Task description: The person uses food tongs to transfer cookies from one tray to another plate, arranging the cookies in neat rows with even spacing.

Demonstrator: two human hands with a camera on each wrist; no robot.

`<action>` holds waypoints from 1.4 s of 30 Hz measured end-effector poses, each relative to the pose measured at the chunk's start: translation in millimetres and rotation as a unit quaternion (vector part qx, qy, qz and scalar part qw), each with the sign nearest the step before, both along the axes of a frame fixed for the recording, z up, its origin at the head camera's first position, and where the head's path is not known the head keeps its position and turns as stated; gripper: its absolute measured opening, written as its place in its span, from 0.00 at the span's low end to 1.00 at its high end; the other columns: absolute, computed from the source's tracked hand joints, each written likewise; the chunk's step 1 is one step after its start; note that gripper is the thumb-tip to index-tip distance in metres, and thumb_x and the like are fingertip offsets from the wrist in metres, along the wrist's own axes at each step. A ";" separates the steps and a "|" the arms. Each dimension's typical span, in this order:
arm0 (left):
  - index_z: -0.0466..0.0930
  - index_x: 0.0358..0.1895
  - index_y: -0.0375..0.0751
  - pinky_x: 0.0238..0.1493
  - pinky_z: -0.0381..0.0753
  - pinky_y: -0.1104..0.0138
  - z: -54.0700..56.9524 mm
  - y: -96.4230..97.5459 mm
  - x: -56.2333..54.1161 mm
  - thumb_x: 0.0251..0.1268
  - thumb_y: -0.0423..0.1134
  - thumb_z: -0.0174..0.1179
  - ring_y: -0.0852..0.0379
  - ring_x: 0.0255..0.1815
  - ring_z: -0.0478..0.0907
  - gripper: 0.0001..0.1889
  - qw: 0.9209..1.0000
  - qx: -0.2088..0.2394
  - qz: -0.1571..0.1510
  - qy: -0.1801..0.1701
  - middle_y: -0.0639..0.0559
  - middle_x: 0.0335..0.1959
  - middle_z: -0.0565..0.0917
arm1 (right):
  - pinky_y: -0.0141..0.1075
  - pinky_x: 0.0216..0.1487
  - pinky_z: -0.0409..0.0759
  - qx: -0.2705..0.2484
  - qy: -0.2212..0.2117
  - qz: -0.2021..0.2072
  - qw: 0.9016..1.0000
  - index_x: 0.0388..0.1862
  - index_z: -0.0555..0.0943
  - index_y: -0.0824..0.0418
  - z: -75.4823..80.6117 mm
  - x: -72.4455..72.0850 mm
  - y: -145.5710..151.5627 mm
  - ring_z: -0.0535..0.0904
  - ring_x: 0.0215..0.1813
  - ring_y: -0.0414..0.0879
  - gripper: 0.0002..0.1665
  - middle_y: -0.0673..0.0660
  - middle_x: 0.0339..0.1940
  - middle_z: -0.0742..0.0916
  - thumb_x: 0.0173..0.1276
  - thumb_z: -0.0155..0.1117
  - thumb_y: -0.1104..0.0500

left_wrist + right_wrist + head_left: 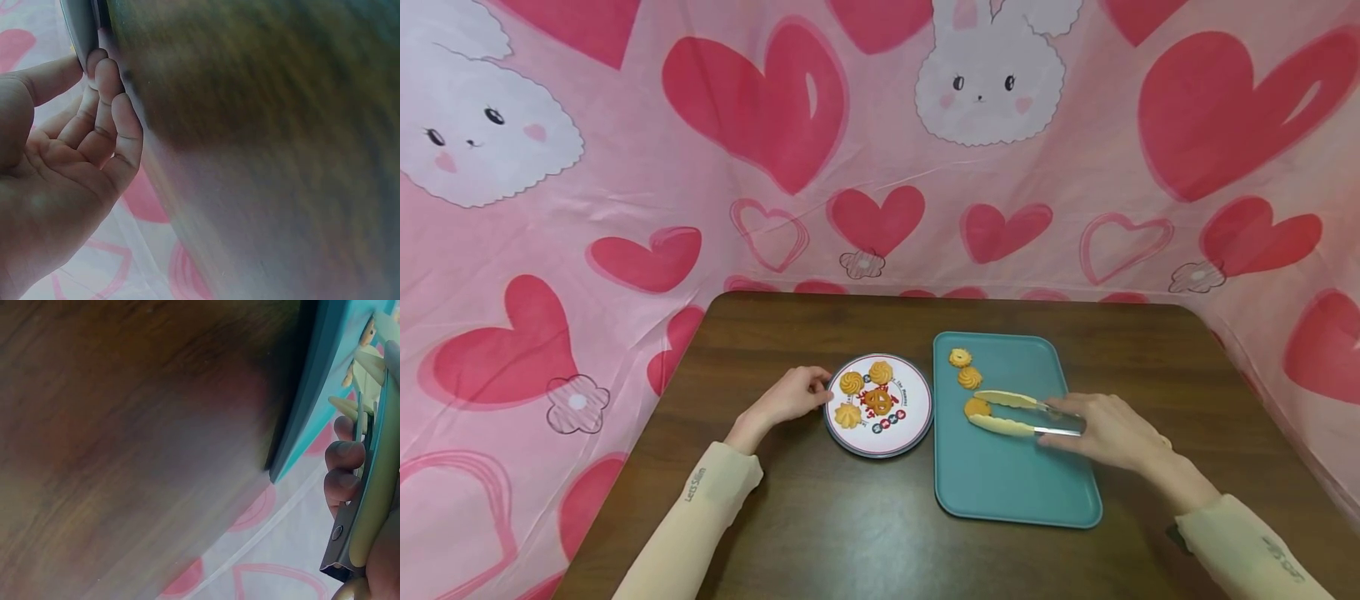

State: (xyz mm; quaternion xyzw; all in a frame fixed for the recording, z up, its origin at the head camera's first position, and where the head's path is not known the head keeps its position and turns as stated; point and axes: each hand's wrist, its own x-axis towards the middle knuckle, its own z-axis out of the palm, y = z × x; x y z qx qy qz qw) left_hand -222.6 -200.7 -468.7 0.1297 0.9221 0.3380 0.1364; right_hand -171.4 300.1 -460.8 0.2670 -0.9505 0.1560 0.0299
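Observation:
My left hand (793, 392) pinches the left rim of a round white plate (919, 392); the left wrist view shows the plate's edge (80, 28) between thumb and fingers. Several cookies lie on the plate, among them a swirled cookie (852, 382) and a pretzel-shaped one (877, 402). My right hand (1108, 427) grips metal tongs (1003, 425) with cream-coloured tips over a teal tray (1022, 483). A round cookie (977, 408) sits between the tong tips; whether both tips press on it I cannot tell. In the right wrist view, fingers curl round the tongs' handle (375, 487).
Two more cookies, a ring-shaped one (959, 357) and a swirled one (970, 378), lie near the tray's upper left. Plate and tray stand side by side on a dark wooden table (820, 517). A pink heart-patterned cloth (880, 167) hangs behind the table.

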 end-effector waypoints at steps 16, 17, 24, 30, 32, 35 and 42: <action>0.79 0.58 0.32 0.29 0.73 0.65 -0.1 -0.6 -1.6 0.67 0.36 0.65 0.55 0.25 0.72 0.19 1.000 0.003 -0.001 -0.006 0.51 0.27 0.78 | 0.42 0.38 0.83 -0.001 0.005 0.023 1.000 0.58 0.85 0.56 14.0 -6.1 -13.4 0.86 0.42 0.45 0.39 0.52 0.46 0.89 0.56 0.72 0.31; 0.79 0.58 0.32 0.29 0.73 0.65 0.0 -0.7 -1.6 0.67 0.36 0.65 0.55 0.25 0.72 0.19 1.000 0.004 -0.001 -0.005 0.51 0.27 0.78 | 0.42 0.38 0.83 -0.001 0.005 0.023 1.000 0.58 0.85 0.56 15.1 -6.5 -15.1 0.86 0.43 0.45 0.40 0.52 0.46 0.89 0.56 0.72 0.31; 0.79 0.58 0.32 0.29 0.73 0.65 0.2 -0.8 -0.6 0.66 0.36 0.66 0.55 0.25 0.72 0.20 1.000 0.000 -0.004 -0.002 0.51 0.27 0.78 | 0.38 0.37 0.82 0.004 -0.008 0.032 0.999 0.60 0.84 0.57 22.7 -9.4 -32.8 0.85 0.41 0.43 0.40 0.52 0.47 0.89 0.56 0.73 0.32; 0.79 0.58 0.32 0.29 0.73 0.65 -0.5 -1.0 -0.4 0.66 0.37 0.66 0.55 0.26 0.73 0.20 1.000 -0.001 0.000 -0.004 0.51 0.27 0.78 | 0.38 0.38 0.83 -0.005 -0.001 0.060 0.998 0.59 0.84 0.56 26.0 -14.0 -53.9 0.85 0.41 0.42 0.39 0.51 0.47 0.89 0.55 0.74 0.34; 0.79 0.58 0.32 0.29 0.73 0.64 -0.6 -1.0 -0.4 0.67 0.36 0.65 0.55 0.26 0.73 0.20 1.000 -0.001 -0.002 -0.002 0.51 0.27 0.78 | 0.38 0.38 0.83 -0.008 0.000 0.073 0.997 0.59 0.84 0.56 26.5 -16.0 -61.3 0.85 0.41 0.42 0.38 0.51 0.47 0.89 0.55 0.75 0.35; 0.79 0.58 0.32 0.29 0.73 0.64 -0.7 -1.2 -0.1 0.67 0.36 0.65 0.55 0.26 0.72 0.20 1.000 0.001 -0.003 -0.002 0.51 0.27 0.78 | 0.36 0.37 0.82 -0.015 0.001 0.092 0.996 0.58 0.85 0.57 27.0 -19.0 -72.0 0.84 0.38 0.42 0.37 0.50 0.45 0.89 0.55 0.77 0.38; 0.79 0.59 0.32 0.29 0.73 0.65 0.6 -0.9 0.0 0.67 0.36 0.65 0.55 0.26 0.72 0.20 1.000 0.002 0.000 -0.007 0.51 0.27 0.78 | 0.35 0.36 0.80 -0.028 0.007 0.122 0.992 0.55 0.86 0.57 27.6 -23.5 -93.2 0.82 0.36 0.42 0.34 0.49 0.43 0.89 0.53 0.79 0.40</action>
